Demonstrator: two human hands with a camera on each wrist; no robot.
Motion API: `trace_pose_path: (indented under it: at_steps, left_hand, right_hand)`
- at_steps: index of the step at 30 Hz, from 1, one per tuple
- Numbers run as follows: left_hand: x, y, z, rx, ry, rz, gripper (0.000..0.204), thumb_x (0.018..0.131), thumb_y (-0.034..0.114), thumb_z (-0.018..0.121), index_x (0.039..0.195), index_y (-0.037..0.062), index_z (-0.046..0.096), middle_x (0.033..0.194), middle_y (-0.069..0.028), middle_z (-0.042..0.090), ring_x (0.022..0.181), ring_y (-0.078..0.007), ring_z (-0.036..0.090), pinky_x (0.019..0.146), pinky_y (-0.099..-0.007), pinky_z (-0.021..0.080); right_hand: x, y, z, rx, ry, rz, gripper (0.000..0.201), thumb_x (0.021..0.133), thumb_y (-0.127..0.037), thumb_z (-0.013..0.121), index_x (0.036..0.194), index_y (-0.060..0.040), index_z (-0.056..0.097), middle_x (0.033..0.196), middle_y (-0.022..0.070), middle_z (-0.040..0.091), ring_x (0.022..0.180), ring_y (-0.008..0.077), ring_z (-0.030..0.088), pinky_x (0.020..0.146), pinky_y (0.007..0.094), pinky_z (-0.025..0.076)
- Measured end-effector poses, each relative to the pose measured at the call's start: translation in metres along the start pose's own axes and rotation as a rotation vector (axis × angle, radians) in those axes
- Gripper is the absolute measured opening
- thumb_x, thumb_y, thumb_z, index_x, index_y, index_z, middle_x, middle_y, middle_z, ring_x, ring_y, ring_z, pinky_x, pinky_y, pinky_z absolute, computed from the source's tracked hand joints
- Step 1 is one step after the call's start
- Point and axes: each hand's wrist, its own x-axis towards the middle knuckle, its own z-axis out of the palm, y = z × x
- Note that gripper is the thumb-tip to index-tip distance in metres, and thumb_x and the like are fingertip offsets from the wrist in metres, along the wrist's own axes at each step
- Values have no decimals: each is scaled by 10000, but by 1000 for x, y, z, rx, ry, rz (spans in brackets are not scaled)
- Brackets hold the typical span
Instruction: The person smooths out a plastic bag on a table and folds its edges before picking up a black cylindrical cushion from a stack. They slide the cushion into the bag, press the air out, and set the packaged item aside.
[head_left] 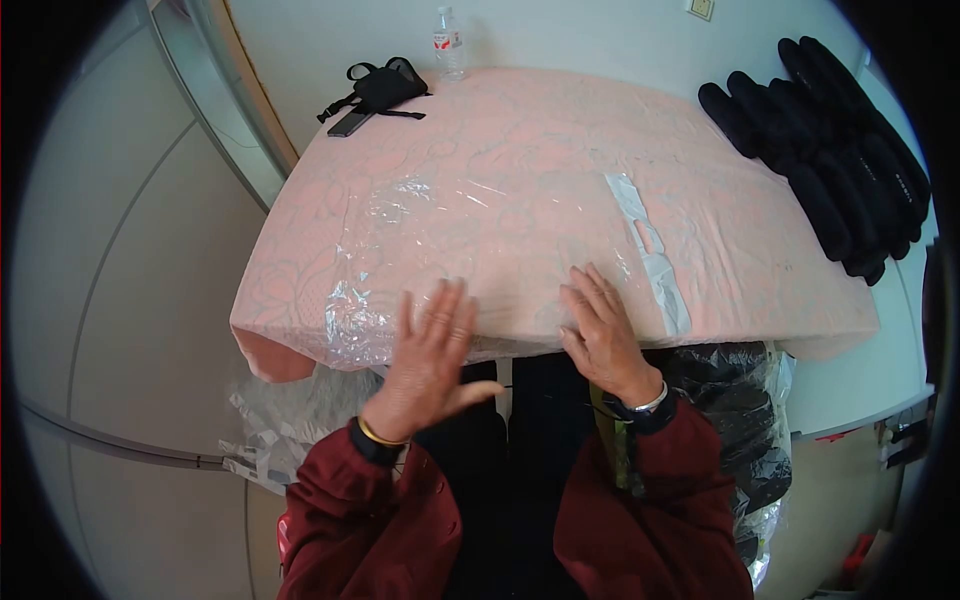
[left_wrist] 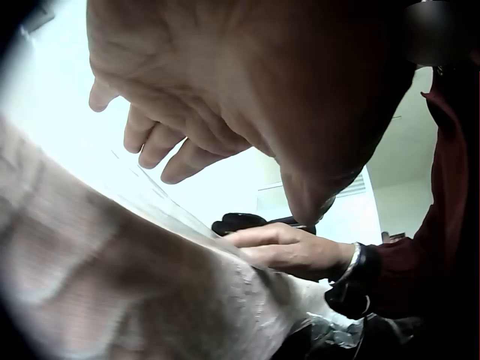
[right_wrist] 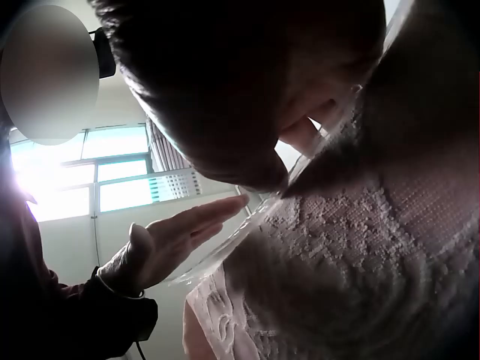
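Observation:
A clear plastic bag lies flat on the pink lace-patterned tablecloth, with a white strip along its right end and crinkles at its left. My left hand is over the bag's near edge, fingers straight and thumb spread; the left wrist view shows its bare palm raised above the cloth. My right hand rests on the plastic near the front edge, fingers extended. In the right wrist view, its fingertips meet the plastic. Neither hand grips anything.
Several long black padded pieces are piled at the table's right. A black strapped pouch, a phone and a water bottle are at the back left. Plastic-wrapped black items sit below the front right edge; clear plastic hangs below the left.

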Motion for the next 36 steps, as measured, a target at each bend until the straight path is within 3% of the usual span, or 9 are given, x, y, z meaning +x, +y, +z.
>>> trace_pose_path:
  at_steps: [3, 8, 17, 24, 30, 32, 34, 36]
  left_hand:
    - [24, 29, 29, -113, -8, 125, 1035, 805, 656, 629, 1487, -56, 311, 1556, -265, 286, 1463, -404, 265, 1176, -585, 173]
    - [30, 14, 57, -67, -15, 116, 1022, 813, 665, 608, 1469, -68, 332, 1544, -273, 307, 1450, -409, 290, 1179, -553, 201]
    - [-41, -101, 10, 197, -3, -213, 985, 850, 676, 563, 1449, -79, 360, 1509, -262, 372, 1398, -421, 360, 1160, -546, 243]
    - [-66, -122, 3, 183, 21, -288, 915, 919, 665, 469, 1496, -30, 322, 1537, -232, 351, 1439, -402, 306, 1179, -543, 181]
    - [-55, -85, -3, 288, 139, -336, 921, 899, 637, 532, 1496, -31, 317, 1572, -220, 294, 1462, -392, 267, 1177, -575, 156]
    - [-40, -49, -7, 159, 192, -244, 930, 876, 586, 600, 1510, -23, 296, 1590, -214, 261, 1479, -392, 236, 1175, -595, 145]
    - [-20, -12, -2, 6, 84, -122, 905, 866, 520, 644, 1509, -18, 304, 1586, -227, 262, 1480, -393, 233, 1178, -593, 146]
    - [-4, 13, 13, -94, 51, -6, 836, 913, 499, 594, 1509, -15, 311, 1582, -232, 266, 1473, -409, 243, 1183, -569, 150]
  right_hand:
    - [1, -8, 7, -22, -44, 17, 692, 846, -219, 714, 1405, 70, 426, 1474, 263, 404, 1402, 432, 346, 1154, 507, 280]
    - [-3, -5, -9, -82, -141, 81, 907, 761, -301, 799, 1454, 73, 348, 1514, 262, 350, 1424, 426, 311, 1162, 534, 248]
    - [-12, 19, -21, -176, -183, 165, 1066, 664, -356, 860, 1479, 59, 313, 1543, 247, 310, 1446, 404, 278, 1173, 540, 219]
    - [-14, 15, -17, -242, -141, 222, 1044, 675, -337, 853, 1470, 72, 314, 1525, 257, 327, 1437, 408, 289, 1161, 546, 233]
    - [-23, -15, -12, -216, -82, 245, 1003, 701, -321, 841, 1447, 100, 320, 1505, 292, 333, 1409, 425, 324, 1149, 538, 254]
    - [-23, -33, -14, -116, -74, 193, 972, 718, -311, 834, 1433, 113, 330, 1493, 310, 340, 1389, 440, 344, 1141, 524, 273]
    - [-18, -42, -16, 7, -101, 143, 930, 738, -297, 819, 1423, 116, 345, 1489, 311, 347, 1382, 445, 351, 1140, 516, 280]
    - [-10, -45, -18, 247, -148, 37, 846, 778, -271, 791, 1402, 121, 376, 1481, 313, 359, 1369, 457, 363, 1139, 501, 294]
